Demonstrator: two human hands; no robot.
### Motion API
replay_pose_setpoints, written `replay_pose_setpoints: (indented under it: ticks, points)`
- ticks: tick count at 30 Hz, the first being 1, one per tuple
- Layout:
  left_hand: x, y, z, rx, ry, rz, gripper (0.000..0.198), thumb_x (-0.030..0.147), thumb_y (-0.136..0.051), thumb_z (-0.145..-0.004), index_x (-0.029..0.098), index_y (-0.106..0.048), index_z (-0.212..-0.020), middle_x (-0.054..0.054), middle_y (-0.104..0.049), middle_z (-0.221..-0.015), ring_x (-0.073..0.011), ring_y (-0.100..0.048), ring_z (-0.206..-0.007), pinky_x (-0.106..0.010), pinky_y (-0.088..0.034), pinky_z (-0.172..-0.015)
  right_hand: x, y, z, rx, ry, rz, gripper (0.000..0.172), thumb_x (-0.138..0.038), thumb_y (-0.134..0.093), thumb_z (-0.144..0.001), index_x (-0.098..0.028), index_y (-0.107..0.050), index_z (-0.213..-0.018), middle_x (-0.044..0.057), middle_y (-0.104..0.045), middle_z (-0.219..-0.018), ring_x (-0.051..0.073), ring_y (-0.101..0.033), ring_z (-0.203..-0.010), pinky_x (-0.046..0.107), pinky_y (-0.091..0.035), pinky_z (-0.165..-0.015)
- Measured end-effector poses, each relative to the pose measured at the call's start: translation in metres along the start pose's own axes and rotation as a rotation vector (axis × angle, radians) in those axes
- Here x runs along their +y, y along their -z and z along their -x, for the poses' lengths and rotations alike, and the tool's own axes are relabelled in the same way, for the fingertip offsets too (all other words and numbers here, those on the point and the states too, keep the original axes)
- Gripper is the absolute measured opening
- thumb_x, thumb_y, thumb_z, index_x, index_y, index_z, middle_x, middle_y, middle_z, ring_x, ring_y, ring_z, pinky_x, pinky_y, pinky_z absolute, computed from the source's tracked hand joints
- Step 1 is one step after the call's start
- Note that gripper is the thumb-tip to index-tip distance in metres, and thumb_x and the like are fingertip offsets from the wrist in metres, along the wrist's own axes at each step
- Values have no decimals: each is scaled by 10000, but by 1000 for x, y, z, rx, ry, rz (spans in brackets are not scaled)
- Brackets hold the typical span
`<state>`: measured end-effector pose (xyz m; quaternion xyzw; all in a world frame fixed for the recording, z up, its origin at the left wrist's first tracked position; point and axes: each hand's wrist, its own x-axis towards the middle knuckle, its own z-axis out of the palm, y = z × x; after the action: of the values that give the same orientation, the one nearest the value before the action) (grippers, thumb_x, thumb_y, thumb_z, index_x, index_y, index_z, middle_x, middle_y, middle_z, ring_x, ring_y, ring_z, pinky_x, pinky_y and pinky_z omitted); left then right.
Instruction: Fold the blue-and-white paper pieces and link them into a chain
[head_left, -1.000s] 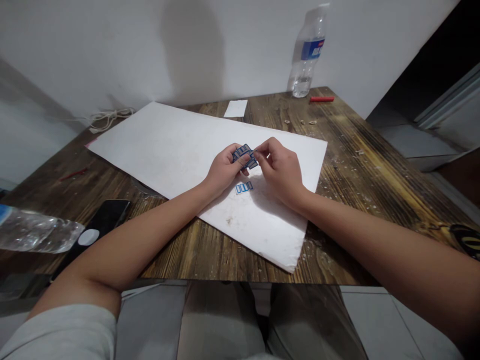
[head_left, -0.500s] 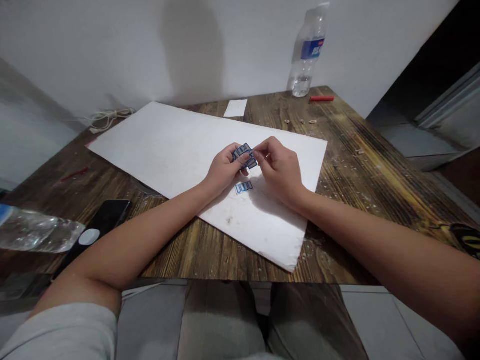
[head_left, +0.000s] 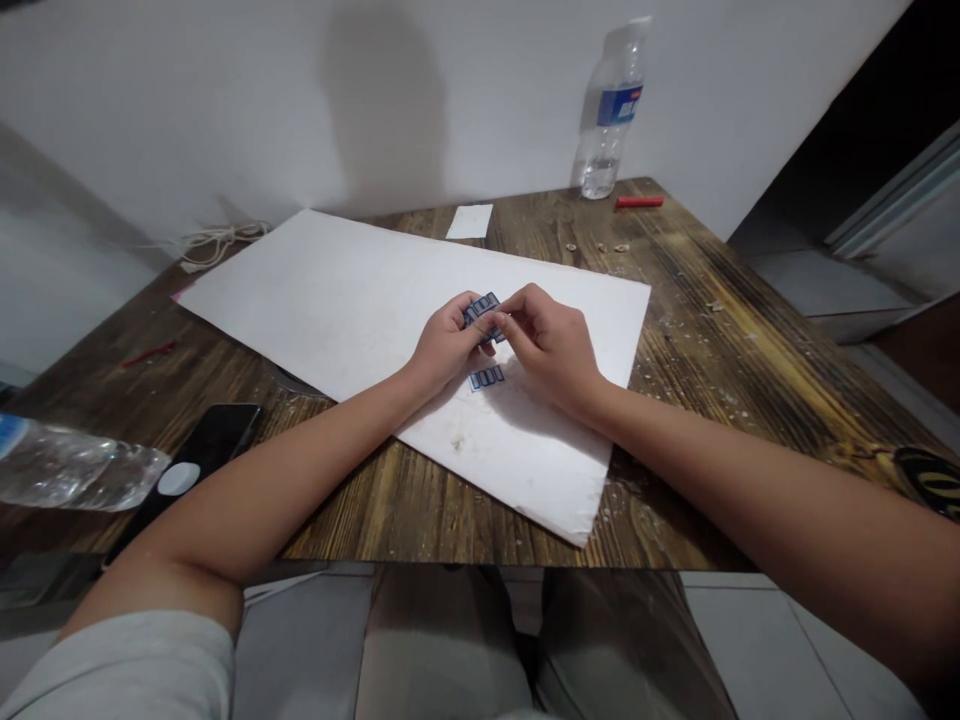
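My left hand and my right hand meet over a large white sheet on the wooden table. Together they pinch a small stack of blue-framed pieces, held just above the sheet. The left thumb presses on top of the stack, and the right thumb and forefinger grip its right edge. One loose blue-framed strip lies flat on the sheet just below the hands.
A clear water bottle stands at the far right by the wall, with a red stick beside it. A small white paper lies at the back. A lying bottle and a black phone sit at the left edge.
The right hand has slid a little left, closing over more of the stack. Otherwise only the camera view has shifted slightly.
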<state>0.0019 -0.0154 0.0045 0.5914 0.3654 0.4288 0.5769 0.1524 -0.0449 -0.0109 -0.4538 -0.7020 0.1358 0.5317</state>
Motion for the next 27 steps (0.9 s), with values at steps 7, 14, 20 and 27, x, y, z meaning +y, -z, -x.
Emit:
replay_pose_setpoints:
  ticks: [7,14,20,27]
  points:
    - [-3,1,1,-33,37,-1,229,352,-680,-832,187,-522,-827,26,-524,-730,-57,-509,-607,-185,-432,-538,-2,1,0,-27,-2,20,85,-298,-544,-913,-223,-573,-883,-28,-607,-697,112,-488,-606,286,-347,-605]
    - [-12,10,-5,-125,-145,-411,125,308,-567,-881,188,-563,-846,2,-569,-776,-106,-532,-730,-248,-437,-661,-7,2,1,-86,40,102,92,-284,-520,-907,-214,-554,-858,-24,-584,-669,112,-467,-591,280,-319,-594]
    - [-13,14,-8,-139,-244,-537,65,159,-520,-836,187,-577,-843,-7,-609,-822,-126,-544,-807,-276,-421,-725,-8,3,0,-124,33,159,103,-285,-504,-905,-218,-546,-839,-14,-589,-667,122,-476,-600,285,-308,-595]
    - [-13,11,-6,-152,-83,-279,145,323,-592,-872,188,-549,-841,5,-541,-762,-97,-526,-711,-231,-439,-628,-9,4,1,-116,34,157,99,-275,-503,-906,-211,-569,-868,-3,-620,-701,124,-502,-620,283,-329,-606]
